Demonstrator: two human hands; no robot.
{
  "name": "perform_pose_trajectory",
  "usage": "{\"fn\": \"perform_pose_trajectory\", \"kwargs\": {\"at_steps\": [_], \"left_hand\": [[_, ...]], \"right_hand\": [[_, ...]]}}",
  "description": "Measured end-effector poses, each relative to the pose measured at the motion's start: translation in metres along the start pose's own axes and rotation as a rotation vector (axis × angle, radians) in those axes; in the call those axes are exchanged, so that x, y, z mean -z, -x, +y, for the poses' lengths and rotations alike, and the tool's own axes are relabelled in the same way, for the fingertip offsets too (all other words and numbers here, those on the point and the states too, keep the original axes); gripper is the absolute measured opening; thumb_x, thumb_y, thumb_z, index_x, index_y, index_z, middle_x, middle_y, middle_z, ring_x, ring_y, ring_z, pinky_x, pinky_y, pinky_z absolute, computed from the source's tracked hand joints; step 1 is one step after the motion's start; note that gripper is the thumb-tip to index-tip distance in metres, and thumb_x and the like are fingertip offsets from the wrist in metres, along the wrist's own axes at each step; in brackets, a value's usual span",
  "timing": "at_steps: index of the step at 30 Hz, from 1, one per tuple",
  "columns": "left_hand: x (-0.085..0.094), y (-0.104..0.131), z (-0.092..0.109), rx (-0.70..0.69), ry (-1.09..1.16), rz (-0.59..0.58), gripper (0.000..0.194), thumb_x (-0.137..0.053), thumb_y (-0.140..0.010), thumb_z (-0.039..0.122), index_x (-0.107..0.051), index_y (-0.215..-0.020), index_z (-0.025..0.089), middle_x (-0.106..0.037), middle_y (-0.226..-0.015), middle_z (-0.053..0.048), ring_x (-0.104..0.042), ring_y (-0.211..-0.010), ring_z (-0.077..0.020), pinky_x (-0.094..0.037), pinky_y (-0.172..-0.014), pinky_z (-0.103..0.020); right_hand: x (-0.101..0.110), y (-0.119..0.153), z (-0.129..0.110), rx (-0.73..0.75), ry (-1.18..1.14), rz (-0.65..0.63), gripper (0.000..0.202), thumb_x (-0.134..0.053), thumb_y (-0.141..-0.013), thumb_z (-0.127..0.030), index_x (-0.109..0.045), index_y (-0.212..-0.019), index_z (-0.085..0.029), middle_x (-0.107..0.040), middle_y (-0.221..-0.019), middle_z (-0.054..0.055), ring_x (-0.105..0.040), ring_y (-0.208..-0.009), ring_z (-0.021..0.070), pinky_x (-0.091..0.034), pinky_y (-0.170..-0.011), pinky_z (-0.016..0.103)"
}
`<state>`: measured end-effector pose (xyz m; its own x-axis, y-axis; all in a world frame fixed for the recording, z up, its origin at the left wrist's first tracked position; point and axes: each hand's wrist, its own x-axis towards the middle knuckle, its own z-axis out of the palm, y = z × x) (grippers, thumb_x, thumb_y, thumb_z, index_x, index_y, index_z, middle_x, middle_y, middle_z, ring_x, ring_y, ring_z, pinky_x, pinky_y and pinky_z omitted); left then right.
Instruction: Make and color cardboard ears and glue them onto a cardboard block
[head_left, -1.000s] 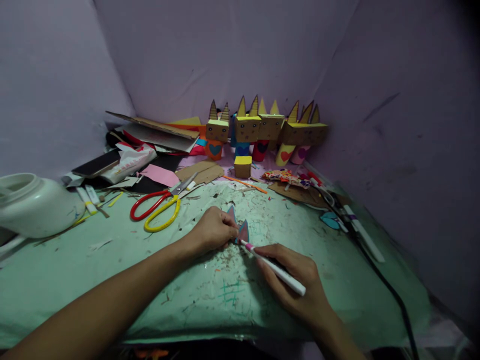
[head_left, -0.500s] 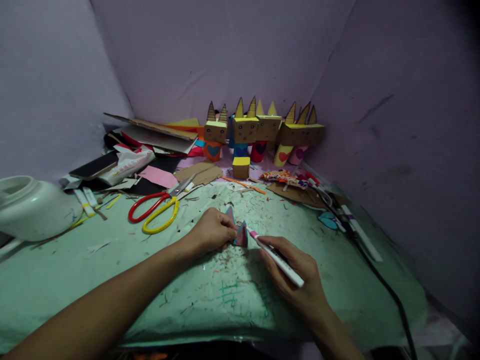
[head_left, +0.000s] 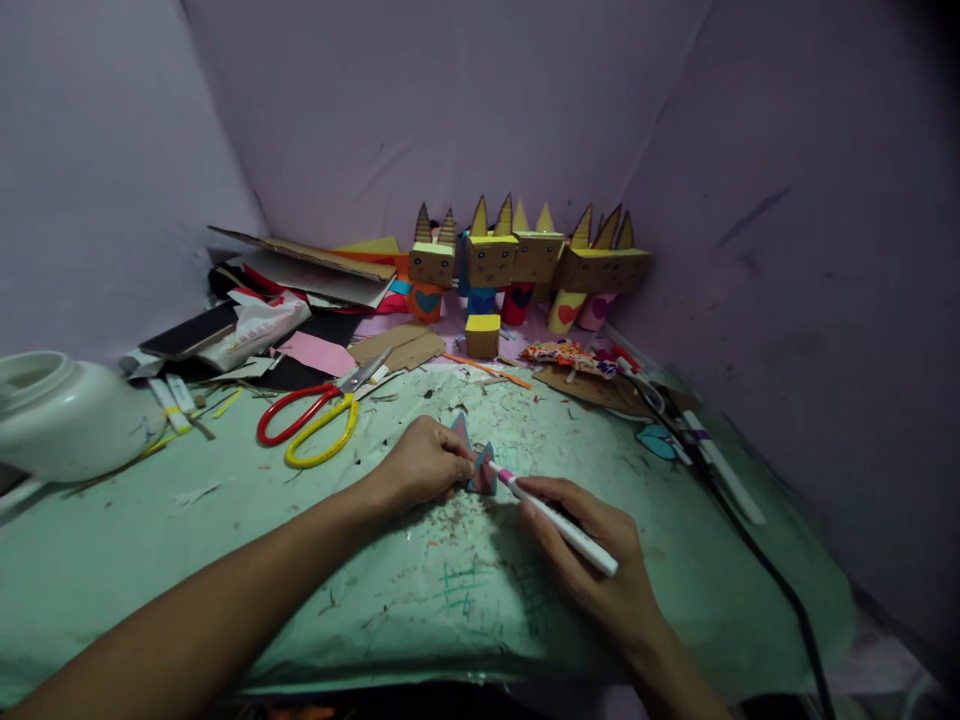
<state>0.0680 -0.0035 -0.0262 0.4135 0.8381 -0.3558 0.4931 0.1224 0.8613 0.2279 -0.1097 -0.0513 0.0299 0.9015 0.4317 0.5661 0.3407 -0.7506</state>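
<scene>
Just above the table, my left hand [head_left: 426,462] pinches a small pointed paper piece [head_left: 484,474], pinkish brown with blue edges. A second pointed tip of like colour shows behind the fingers; whether the two are joined is hidden. My right hand [head_left: 592,540] is closed round a white felt-tip pen [head_left: 559,522] with a pink collar, held like a writing tool. The pen's tip points left and meets the paper piece near its right edge, or lies very close to it. Open-bladed scissors [head_left: 322,420] with one red and one yellow handle lie left of my left hand.
Cardboard figures [head_left: 491,262] with pointed ears stand along the back, a small yellow-topped box [head_left: 482,337] before them. Cardboard and paper sheets [head_left: 315,265] pile up back left. A white pot [head_left: 67,420] stands left. A black cable [head_left: 757,560] runs down the right side.
The pen has shifted slightly, with its rear end lower and further right. My right hand has moved a little right with it. My left hand stays about where it was.
</scene>
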Motion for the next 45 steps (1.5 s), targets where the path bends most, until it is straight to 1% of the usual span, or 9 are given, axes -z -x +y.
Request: {"fn": "perform_pose_trajectory", "kwargs": {"at_steps": [7, 13, 21, 25, 28, 31, 35, 40, 45], "left_hand": [[-0.0001, 0.0013, 0.0032, 0.012, -0.009, 0.011, 0.014, -0.054, -0.063, 0.005, -0.065, -0.056, 0.01, -0.043, -0.032, 0.006, -0.037, -0.029, -0.0049, -0.027, -0.033, -0.017], [0.0008, -0.0002, 0.0013, 0.013, -0.016, 0.001, 0.014, -0.054, -0.063, 0.006, -0.067, -0.058, 0.009, -0.043, -0.031, 0.006, -0.037, -0.029, -0.0055, -0.026, -0.032, -0.017], [0.0008, 0.0004, 0.0012, 0.007, -0.005, -0.004, 0.015, -0.054, -0.062, 0.006, -0.068, -0.06, 0.008, -0.043, -0.032, 0.006, -0.037, -0.03, -0.0053, -0.027, -0.033, -0.017], [0.0009, -0.0002, 0.001, 0.019, -0.015, 0.008, 0.014, -0.054, -0.062, 0.007, -0.067, -0.059, 0.008, -0.043, -0.032, 0.005, -0.038, -0.03, -0.0063, -0.027, -0.033, -0.018], [0.0003, -0.0005, 0.0, 0.007, -0.018, 0.009, 0.013, -0.054, -0.062, 0.007, -0.067, -0.059, 0.008, -0.044, -0.034, 0.005, -0.04, -0.031, -0.0066, -0.028, -0.034, -0.018], [-0.0003, -0.0004, -0.001, -0.003, -0.014, 0.001, 0.014, -0.054, -0.062, 0.008, -0.068, -0.059, 0.008, -0.045, -0.035, 0.004, -0.04, -0.033, -0.0065, -0.028, -0.034, -0.018], [-0.0002, -0.001, -0.0011, 0.01, -0.02, 0.002, 0.015, -0.054, -0.062, 0.009, -0.069, -0.061, 0.008, -0.044, -0.034, 0.004, -0.04, -0.032, -0.007, -0.028, -0.034, -0.018], [0.0003, -0.001, 0.0001, 0.033, -0.031, 0.011, 0.013, -0.054, -0.063, 0.008, -0.067, -0.06, 0.009, -0.043, -0.033, 0.005, -0.039, -0.031, -0.0064, -0.028, -0.034, -0.018], [0.0, 0.0009, 0.0021, 0.036, -0.031, 0.015, 0.013, -0.054, -0.064, 0.008, -0.066, -0.058, 0.009, -0.044, -0.033, 0.005, -0.038, -0.03, -0.0063, -0.027, -0.034, -0.018]], "right_hand": [[-0.0027, -0.0008, 0.0024, 0.016, 0.034, -0.063, 0.022, -0.055, -0.082, -0.019, -0.061, -0.103, -0.021, -0.069, -0.091, 0.004, -0.066, -0.077, 0.0165, -0.052, -0.067, 0.029], [-0.0001, 0.0014, 0.0005, 0.03, 0.031, -0.098, 0.017, -0.056, -0.081, -0.019, -0.064, -0.095, -0.021, -0.071, -0.083, 0.003, -0.066, -0.069, 0.016, -0.052, -0.061, 0.028], [-0.0016, -0.0005, 0.0008, 0.02, 0.047, -0.065, 0.02, -0.055, -0.081, -0.019, -0.063, -0.1, -0.02, -0.071, -0.09, 0.005, -0.067, -0.074, 0.0167, -0.052, -0.065, 0.027], [0.0011, 0.0014, -0.0012, 0.032, 0.043, -0.105, 0.014, -0.057, -0.079, -0.02, -0.067, -0.09, -0.02, -0.072, -0.08, 0.003, -0.067, -0.067, 0.0173, -0.052, -0.058, 0.027], [0.0022, 0.0003, -0.0024, -0.021, 0.022, -0.055, 0.014, -0.056, -0.079, -0.022, -0.067, -0.087, -0.02, -0.072, -0.075, 0.002, -0.066, -0.061, 0.0163, -0.051, -0.054, 0.025], [0.0005, -0.0015, -0.0018, -0.048, 0.007, -0.008, 0.017, -0.055, -0.081, -0.022, -0.065, -0.095, -0.02, -0.071, -0.081, 0.003, -0.066, -0.066, 0.0162, -0.052, -0.059, 0.026], [-0.0013, -0.0006, -0.0005, -0.031, 0.001, -0.032, 0.019, -0.056, -0.081, -0.021, -0.065, -0.098, -0.021, -0.071, -0.088, 0.005, -0.067, -0.074, 0.0179, -0.053, -0.064, 0.029], [0.0031, 0.0012, -0.0001, -0.109, -0.025, -0.056, 0.015, -0.058, -0.079, -0.028, -0.068, -0.086, -0.02, -0.071, -0.069, 0.002, -0.064, -0.055, 0.0155, -0.048, -0.048, 0.024], [0.0042, 0.0022, 0.0027, -0.282, -0.1, 0.106, 0.022, -0.054, -0.082, -0.037, -0.067, -0.085, -0.019, -0.065, -0.056, 0.0, -0.058, -0.048, 0.014, -0.043, -0.043, 0.021]]}}
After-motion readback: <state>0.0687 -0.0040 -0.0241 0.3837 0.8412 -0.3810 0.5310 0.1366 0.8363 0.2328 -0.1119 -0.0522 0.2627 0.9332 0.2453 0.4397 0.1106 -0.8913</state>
